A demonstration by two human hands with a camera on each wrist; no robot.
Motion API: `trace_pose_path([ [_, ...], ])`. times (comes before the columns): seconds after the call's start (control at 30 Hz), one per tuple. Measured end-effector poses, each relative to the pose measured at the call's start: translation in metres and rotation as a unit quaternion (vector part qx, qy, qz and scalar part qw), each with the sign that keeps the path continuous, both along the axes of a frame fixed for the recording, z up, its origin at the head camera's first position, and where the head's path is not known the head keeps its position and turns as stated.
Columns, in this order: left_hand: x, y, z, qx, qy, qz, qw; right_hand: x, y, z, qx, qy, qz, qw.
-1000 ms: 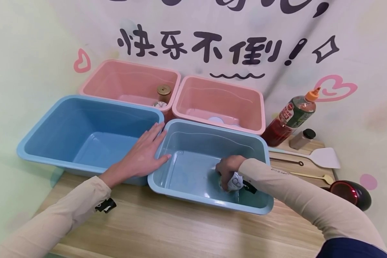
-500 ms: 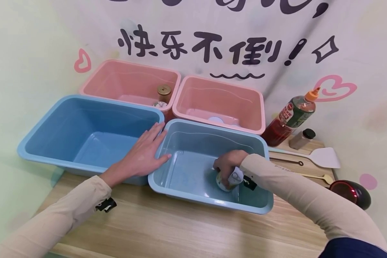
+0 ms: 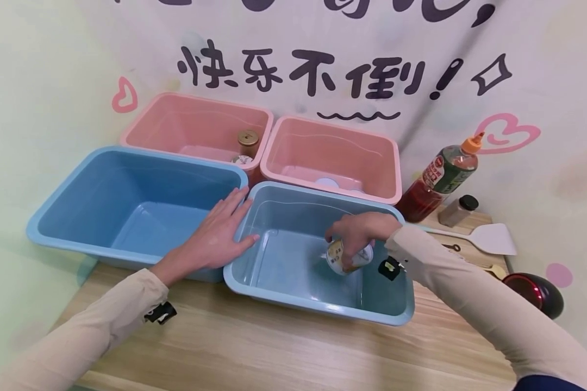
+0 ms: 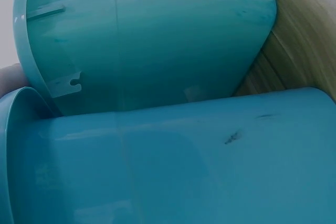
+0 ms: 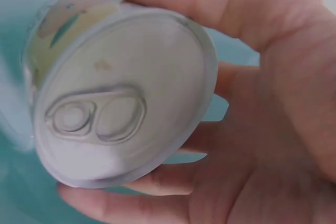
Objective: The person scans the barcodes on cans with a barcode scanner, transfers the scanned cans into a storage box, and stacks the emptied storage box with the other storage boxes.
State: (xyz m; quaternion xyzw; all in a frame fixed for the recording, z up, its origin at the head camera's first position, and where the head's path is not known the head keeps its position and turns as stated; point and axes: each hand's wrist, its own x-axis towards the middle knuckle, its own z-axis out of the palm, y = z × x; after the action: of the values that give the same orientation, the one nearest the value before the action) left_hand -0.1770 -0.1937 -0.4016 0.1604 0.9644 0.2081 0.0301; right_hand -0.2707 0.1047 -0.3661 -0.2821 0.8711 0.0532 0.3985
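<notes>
My right hand (image 3: pixel 359 231) grips a pull-tab tin can (image 5: pixel 121 93) inside the right blue bin (image 3: pixel 293 298). The can is tilted, and its silver lid with the ring tab faces the right wrist camera. Thumb and fingers wrap its sides, and a yellowish printed label shows beyond the lid. My left hand (image 3: pixel 217 231) rests with straight, spread fingers over the adjoining rims of the right bin and the left blue bin (image 3: pixel 127 244). From the left wrist, mostly the outer walls of the two bins are visible, with a bit of the hand at the left edge.
Behind stand two pink bins; the left one (image 3: pixel 176 98) holds a gold-topped can (image 3: pixel 248 138) and another can. Pale round things lie in the right one (image 3: pixel 337 127). To the right are a sauce bottle (image 3: pixel 440 174), a black-capped jar (image 3: pixel 459 210) and a white spatula (image 3: pixel 491 239).
My right hand has lifted the can away from the near wall of the bin, up and toward the back. The left hand stays in place.
</notes>
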Motion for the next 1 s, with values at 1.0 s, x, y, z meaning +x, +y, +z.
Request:
trace_pose_path([
  [1.0,0.001,0.000,-0.001,-0.010,0.019,-0.003,0.9998,0.029,0.110,0.104,-0.202,0.184,0.030,0.9615],
])
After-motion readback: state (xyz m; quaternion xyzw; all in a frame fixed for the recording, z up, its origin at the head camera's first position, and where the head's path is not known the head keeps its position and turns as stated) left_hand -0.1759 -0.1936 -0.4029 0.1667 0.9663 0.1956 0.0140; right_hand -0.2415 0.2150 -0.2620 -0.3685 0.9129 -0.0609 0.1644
